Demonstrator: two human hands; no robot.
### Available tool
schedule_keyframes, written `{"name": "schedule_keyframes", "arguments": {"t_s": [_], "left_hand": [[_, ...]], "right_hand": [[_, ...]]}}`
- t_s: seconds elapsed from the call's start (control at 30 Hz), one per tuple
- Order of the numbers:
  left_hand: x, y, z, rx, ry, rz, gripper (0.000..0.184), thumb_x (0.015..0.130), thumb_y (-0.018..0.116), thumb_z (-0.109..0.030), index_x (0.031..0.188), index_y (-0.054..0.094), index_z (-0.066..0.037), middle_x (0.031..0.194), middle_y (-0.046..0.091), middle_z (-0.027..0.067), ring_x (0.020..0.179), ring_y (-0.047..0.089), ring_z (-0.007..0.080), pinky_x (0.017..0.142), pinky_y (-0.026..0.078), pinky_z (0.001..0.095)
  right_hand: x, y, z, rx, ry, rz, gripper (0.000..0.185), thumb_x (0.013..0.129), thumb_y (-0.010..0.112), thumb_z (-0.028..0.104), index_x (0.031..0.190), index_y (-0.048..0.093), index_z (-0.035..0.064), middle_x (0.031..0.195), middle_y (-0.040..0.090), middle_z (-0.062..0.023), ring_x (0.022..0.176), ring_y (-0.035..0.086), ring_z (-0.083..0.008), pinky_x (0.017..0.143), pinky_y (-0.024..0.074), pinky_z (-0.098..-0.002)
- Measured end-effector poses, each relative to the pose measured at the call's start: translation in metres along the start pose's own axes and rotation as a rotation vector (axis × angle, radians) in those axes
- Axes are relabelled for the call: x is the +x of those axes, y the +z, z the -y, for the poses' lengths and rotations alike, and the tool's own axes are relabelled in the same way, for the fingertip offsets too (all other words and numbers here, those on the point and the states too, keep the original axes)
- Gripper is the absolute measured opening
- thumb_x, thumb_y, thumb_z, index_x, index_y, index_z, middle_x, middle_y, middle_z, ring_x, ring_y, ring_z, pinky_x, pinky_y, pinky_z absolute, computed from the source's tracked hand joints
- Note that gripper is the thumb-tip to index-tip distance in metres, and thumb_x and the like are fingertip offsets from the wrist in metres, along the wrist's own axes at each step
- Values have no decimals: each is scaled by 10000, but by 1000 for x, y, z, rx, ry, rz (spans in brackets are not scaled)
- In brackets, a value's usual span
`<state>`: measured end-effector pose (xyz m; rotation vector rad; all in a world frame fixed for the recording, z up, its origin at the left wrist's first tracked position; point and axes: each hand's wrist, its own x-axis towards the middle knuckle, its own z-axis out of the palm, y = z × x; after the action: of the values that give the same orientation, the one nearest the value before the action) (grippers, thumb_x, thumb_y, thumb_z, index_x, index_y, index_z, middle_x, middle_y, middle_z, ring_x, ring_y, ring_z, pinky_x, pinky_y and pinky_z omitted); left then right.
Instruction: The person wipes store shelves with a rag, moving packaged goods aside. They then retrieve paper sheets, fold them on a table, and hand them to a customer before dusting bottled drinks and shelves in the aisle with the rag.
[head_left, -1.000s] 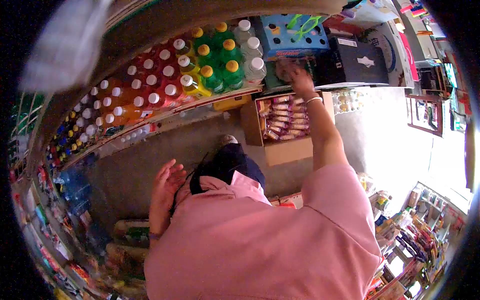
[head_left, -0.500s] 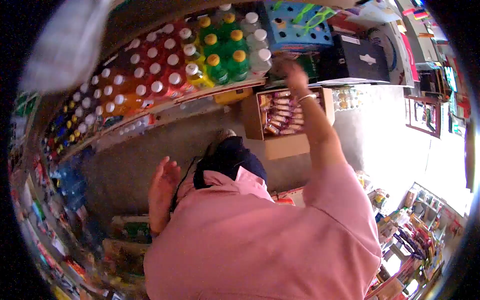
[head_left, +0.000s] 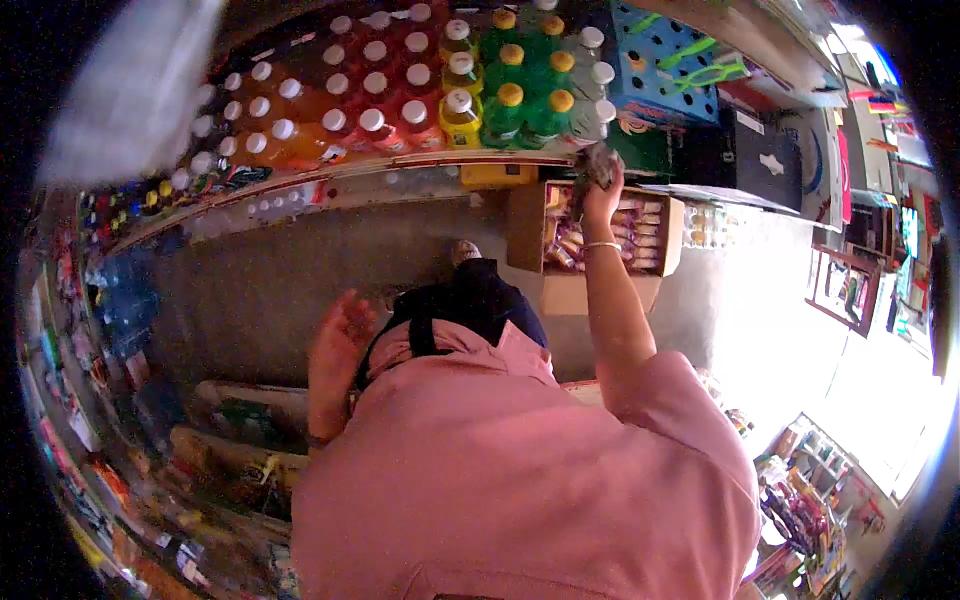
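Observation:
My right hand [head_left: 602,203] is closed on a crumpled grey-brown cloth [head_left: 599,164], at the front edge of the shelf [head_left: 420,162]. Clear bottles with white caps [head_left: 590,120] stand just behind it, beside a dark green box [head_left: 643,148]. Below the hand is an open cardboard box [head_left: 529,232] with several small purple-and-cream packs inside, partly hidden by my wrist. Away to the left, my left hand [head_left: 343,330] hangs over the floor, slightly blurred, its fingers apart and nothing in them.
Several red, orange, yellow and green drink bottles [head_left: 375,90] fill the shelf leftward. A blue box with dark dots [head_left: 655,75] and a black box [head_left: 745,160] stand to the right. Crates [head_left: 240,460] lie at lower left, goods racks [head_left: 800,510] at lower right.
My right hand has come down and forward off the shelf to its front edge, the cloth now showing in it. The view has shifted, so the shelf sits further right. My left hand stays low.

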<state>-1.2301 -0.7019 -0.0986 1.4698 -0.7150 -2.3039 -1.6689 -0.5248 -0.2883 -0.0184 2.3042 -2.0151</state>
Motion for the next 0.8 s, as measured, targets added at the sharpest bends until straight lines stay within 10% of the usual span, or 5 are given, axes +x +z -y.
{"name": "schedule_keyframes", "arguments": {"t_s": [0.2, 0.27, 0.37, 0.57, 0.8], "left_hand": [[-13, -21, -8, -63, -9, -69, 298, 903, 528, -239, 1156, 546, -83, 1026, 595, 50, 947, 568, 188, 831, 449, 317], [-14, -30, -11, -130, -54, -96, 294, 902, 532, -235, 1150, 547, -79, 1023, 594, 55, 943, 567, 190, 826, 452, 318], [-16, -45, -18, -124, -66, -91, 287, 898, 537, -221, 1143, 547, -72, 1020, 591, 60, 936, 566, 195, 829, 452, 318], [-22, -54, -28, -170, -5, -104, 309, 893, 529, -218, 1159, 534, -59, 1041, 577, 70, 965, 553, 208, 856, 443, 325], [-30, -75, -7, -11, 62, -163, 399, 890, 517, -253, 1237, 472, -61, 1135, 542, 76, 1028, 531, 223, 914, 410, 348]], "right_hand": [[-46, 91, -51, 904, 507, 205, 508, 718, 531, -101, 1198, 467, 52, 1109, 547, -121, 917, 549, -224, 771, 477, -337], [-93, 154, -44, 902, 469, 208, 464, 724, 584, -47, 1169, 494, 50, 1090, 559, -108, 939, 534, -215, 818, 448, -333], [-141, 203, -42, -140, 197, 369, 422, 748, 625, 64, 1154, 509, 45, 1076, 572, -90, 931, 532, -219, 826, 439, -333], [-96, 142, 42, 583, 526, 9, 358, 778, 613, 63, 1112, 488, 40, 974, 588, -105, 906, 575, -241, 747, 501, -379], [-85, 184, -28, 145, 101, -282, 504, 741, 647, -7, 1187, 414, 24, 1091, 552, -128, 938, 570, -260, 800, 491, -382]]}}
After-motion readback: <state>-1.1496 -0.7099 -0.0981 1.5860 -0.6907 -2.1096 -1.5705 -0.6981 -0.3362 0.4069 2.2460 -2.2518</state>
